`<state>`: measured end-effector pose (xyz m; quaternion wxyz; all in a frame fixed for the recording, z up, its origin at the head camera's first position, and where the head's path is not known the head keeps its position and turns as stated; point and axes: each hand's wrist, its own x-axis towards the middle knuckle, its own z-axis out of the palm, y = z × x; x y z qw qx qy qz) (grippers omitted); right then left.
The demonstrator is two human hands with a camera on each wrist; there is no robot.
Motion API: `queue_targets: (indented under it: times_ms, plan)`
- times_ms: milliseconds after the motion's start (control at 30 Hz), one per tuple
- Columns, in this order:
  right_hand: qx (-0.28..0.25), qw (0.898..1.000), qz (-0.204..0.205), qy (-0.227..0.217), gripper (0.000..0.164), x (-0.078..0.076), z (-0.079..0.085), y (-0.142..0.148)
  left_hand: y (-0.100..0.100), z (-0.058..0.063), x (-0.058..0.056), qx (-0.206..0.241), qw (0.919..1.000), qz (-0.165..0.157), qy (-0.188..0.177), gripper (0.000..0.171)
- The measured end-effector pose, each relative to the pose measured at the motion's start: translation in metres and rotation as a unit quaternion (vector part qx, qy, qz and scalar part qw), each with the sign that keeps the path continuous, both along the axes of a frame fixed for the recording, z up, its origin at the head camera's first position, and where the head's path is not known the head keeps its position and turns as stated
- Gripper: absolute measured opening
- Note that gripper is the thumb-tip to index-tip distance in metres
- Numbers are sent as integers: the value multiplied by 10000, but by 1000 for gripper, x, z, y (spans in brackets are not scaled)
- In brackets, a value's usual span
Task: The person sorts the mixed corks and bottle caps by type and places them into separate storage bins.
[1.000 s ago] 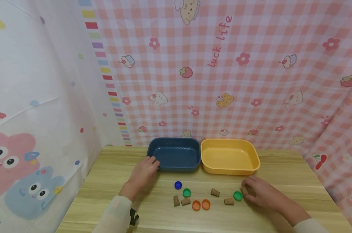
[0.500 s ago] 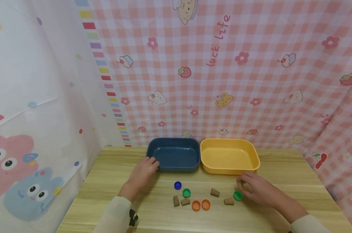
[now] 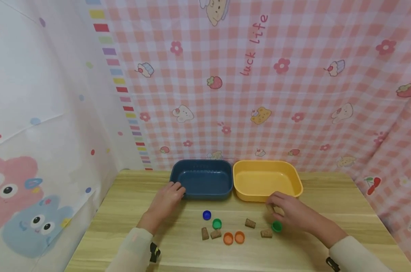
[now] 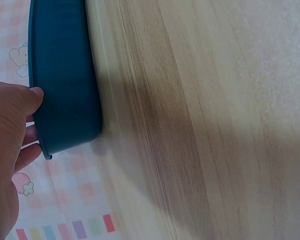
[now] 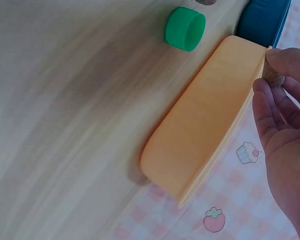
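Observation:
My left hand [image 3: 166,200] grips the left front corner of the dark blue plastic tray [image 3: 208,196]; in the left wrist view the thumb lies on the near side of its rim, with fingers behind. Between the thumb and fingers of my right hand [image 3: 291,211] is a brown cork [image 5: 273,77]. That hand is in front of the yellow tray [image 3: 253,197], over the table. A green bottle cap [image 3: 277,226] lies just below the right hand, with another cork [image 3: 266,234] beside it. Neither tray shows anything inside.
On the wooden table [image 3: 185,257] lie more corks [image 3: 250,223], orange caps [image 3: 228,238], a blue cap [image 3: 207,215] and a second green cap [image 3: 217,224]. Both trays stand side by side at the back edge, against a pink checked cloth [image 3: 198,94].
My right hand has lifted the cork from the table's right side and carried it left and towards the yellow tray. The left hand stays at the blue tray.

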<state>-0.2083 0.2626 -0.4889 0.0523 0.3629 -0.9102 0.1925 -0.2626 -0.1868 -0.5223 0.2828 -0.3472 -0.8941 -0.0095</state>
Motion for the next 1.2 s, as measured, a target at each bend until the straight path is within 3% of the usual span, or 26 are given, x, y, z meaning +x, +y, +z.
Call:
queue_targets:
  times_ms: [200,600,1200]
  plan:
    - [-65,9993,123,361,25,-8,5,-11,-1,-2,-1,-37,10000,21,2,10]
    - [-44,9978,325,573,17,-30,13,-32,-1,-1,-2,-156,9997,113,-157,7]
    - [275,9993,180,190,19,-53,30,-67,-2,-3,-3,-72,9999,2,-81,10]
